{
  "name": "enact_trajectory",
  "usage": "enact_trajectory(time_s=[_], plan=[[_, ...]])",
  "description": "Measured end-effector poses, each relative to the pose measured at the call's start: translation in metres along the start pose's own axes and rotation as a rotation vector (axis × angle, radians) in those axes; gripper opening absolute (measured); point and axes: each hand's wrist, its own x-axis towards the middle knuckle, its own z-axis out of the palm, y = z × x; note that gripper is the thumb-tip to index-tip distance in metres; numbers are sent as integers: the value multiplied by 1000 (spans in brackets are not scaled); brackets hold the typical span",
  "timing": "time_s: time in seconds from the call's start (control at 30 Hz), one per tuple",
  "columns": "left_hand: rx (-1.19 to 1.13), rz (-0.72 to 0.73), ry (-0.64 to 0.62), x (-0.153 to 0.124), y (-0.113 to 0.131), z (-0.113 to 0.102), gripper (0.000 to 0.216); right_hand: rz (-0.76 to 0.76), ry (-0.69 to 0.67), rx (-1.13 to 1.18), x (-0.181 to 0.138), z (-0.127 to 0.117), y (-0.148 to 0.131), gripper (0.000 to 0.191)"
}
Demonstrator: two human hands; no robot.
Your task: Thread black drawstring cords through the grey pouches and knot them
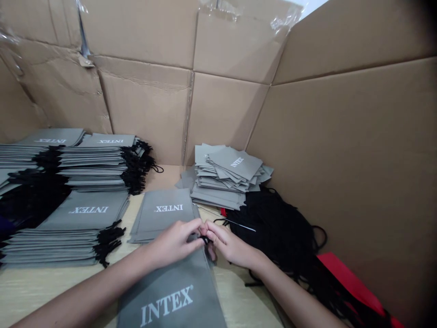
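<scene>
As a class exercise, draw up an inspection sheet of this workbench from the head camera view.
Surface: pale wooden table.
Job's things: grey fabric INTEX drawstring bag under the hands, black cords at its top; stacked grey bags.
Clutter: tangled black cord heap, flat red sheet, thin metal wire.
Grippers: left hand and right hand meet at the bag's top, fingers at the cords.
Cables: nothing seen.
Surroundings: brown corrugated cardboard sheets walling the table.

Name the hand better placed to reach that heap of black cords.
Right, likely: the right hand is beside the heap of black cords; the left hand lies farther off, across the grey fabric INTEX bag.
</scene>
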Motion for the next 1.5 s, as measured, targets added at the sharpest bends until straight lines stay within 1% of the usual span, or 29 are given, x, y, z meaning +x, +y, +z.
enact_trajectory(time_s=[0.1, 0.17, 0.27, 0.43, 0.53, 0.7, 0.77, 0.87, 1.0, 1.17, 1.23, 1.33, 1.4, 1.5], plan=[[-42, 8, -41, 1, 1, -3, 6, 14, -38, 93, 0, 0, -4, 36], [-34, -3, -47, 2, 2, -5, 3, 20, -55, 137, 0, -1, -8, 37], [-19, 1, -50, 2, 3, -7, 2, 15, -58, 145, -1, -3, -9, 36], [2, -1, -63, 2, 6, -10, 3, 13, -63, 138, -1, -6, -3, 36], [21, -7, -61, 2, 5, -10, 4, 8, -48, 156, 1, -7, 0, 37], [-39, -37, -44, 2, 0, -9, 4, -18, -14, 149, 0, -8, 2, 45], [-59, -54, -38, 3, -3, -9, 5, -21, 1, 122, 0, -6, 2, 43], [-126, -57, -67, 3, -6, -8, 5, -3, 8, 135, 1, -2, 1, 37], [-178, -62, -104, 3, -8, -6, 4, 32, -27, 229, 3, 0, 4, 35], [-151, -83, -127, 3, -4, -8, 4, 69, -53, 332, 4, -4, 9, 31], [-180, -116, -161, 3, -3, -9, 8, 88, -76, 380, 4, -3, 8, 30], [-262, -169, -246, 2, -2, -11, 14, 124, -144, 465, 3, -1, 6, 30], [-311, -172, -281, 2, -1, -12, 16, 143, -178, 512, 3, 0, 6, 29], [-329, -145, -294, 2, 0, -13, 16, 160, -203, 555, 3, 1, 8, 29]])
